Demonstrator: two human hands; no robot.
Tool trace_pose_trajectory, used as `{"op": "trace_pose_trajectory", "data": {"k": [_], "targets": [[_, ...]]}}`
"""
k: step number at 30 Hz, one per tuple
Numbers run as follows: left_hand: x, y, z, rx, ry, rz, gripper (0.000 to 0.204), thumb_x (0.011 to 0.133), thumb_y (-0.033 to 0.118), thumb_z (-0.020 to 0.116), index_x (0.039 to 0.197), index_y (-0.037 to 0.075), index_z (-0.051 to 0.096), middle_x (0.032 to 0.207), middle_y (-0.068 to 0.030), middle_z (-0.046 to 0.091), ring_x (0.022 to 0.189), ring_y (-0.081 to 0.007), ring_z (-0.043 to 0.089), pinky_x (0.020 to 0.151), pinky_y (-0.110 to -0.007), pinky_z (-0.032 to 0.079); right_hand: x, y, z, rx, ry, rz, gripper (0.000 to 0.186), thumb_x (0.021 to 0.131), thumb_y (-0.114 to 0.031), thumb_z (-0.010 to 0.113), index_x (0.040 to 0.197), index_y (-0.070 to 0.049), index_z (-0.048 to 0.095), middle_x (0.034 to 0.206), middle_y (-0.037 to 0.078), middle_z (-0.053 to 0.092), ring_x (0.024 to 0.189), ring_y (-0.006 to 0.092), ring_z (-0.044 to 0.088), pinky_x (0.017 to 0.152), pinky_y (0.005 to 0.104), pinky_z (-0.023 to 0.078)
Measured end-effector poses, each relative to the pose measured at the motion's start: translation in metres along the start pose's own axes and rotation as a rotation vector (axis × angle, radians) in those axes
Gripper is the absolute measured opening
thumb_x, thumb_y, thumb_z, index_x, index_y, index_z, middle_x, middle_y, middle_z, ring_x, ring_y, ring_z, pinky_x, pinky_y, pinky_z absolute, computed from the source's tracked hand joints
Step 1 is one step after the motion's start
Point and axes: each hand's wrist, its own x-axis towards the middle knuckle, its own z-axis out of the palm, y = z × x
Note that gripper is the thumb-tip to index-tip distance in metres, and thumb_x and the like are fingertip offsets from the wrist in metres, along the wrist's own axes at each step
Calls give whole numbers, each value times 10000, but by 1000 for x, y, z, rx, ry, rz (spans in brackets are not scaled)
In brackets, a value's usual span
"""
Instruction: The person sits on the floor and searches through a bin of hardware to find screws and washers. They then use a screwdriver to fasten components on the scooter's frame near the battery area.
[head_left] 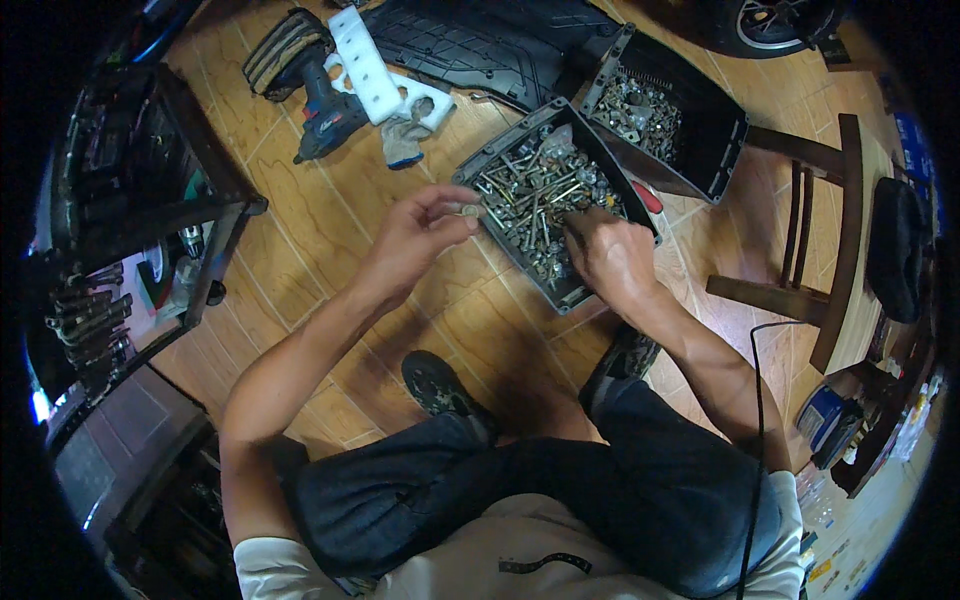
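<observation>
A dark plastic bin (536, 258) full of loose bolts, screws and nuts (530, 190) sits on the floor in front of me. My left hand (430, 235) is at the bin's left edge, pinching a small pale metal piece (470, 211) between thumb and fingers. My right hand (605, 245) reaches into the right side of the bin, fingers curled down among the hardware; their tips and anything they grip are hidden. A second dark bin (708, 160) with more hardware and a spring stands just behind, at the right.
Behind lie a drill (325, 125), white foam (370, 65), a glove (400, 145) and a black panel (470, 50). A dark rack (235, 200) of tools lines the left. At right are a wooden frame (840, 240), a hanging cable (758, 400) and a wheel (765, 25).
</observation>
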Motion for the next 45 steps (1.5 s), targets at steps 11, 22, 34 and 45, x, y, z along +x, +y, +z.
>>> {"op": "trace_pose_trajectory", "data": {"k": [11, 22, 34, 45], "targets": [[-3, 8, 15, -7, -67, -52, 303, 953, 121, 706, 1240, 38, 654, 1121, -60, 709, 1005, -113, 640, 864, -267, 521, 6, 8, -6, 501, -132, 242, 140, 885, -127, 704, 986, -47, 760, 822, 113, 722, 606, 255, 645, 543, 356, 491], [1, 16, 48, 21, -222, -99, 268, 985, 232, 701, 1148, 20, 689, 963, -15, 695, 827, -82, 616, 758, -253, 515, 5, -6, -42, 1324, -432, 592, 203, 930, -161, 745, 1066, -11, 752, 800, -19, 676, 633, 41, 517, 562, 202, 401], [107, 59, -21, 240, 220, 166, 233, 962, 215, 713, 1072, 10, 721, 826, 7, 650, 721, -71, 576, 643, -234, 471, 0, 42, -64, 382, 58, 152, 276, 805, 51, 616, 1077, 8, 640, 1023, 186, 623, 930, 367, 646, 821, 411, 516], [232, 17, -52, 93, 358, 120, 357, 888, 239, 795, 1081, -48, 707, 887, -68, 697, 749, -120, 629, 698, -259, 537, -3, 64, -68, 260, 23, 196, 248, 828, 85, 623, 1061, 8, 657, 1028, 184, 670, 960, 341, 675, 776, 401, 539]]}}
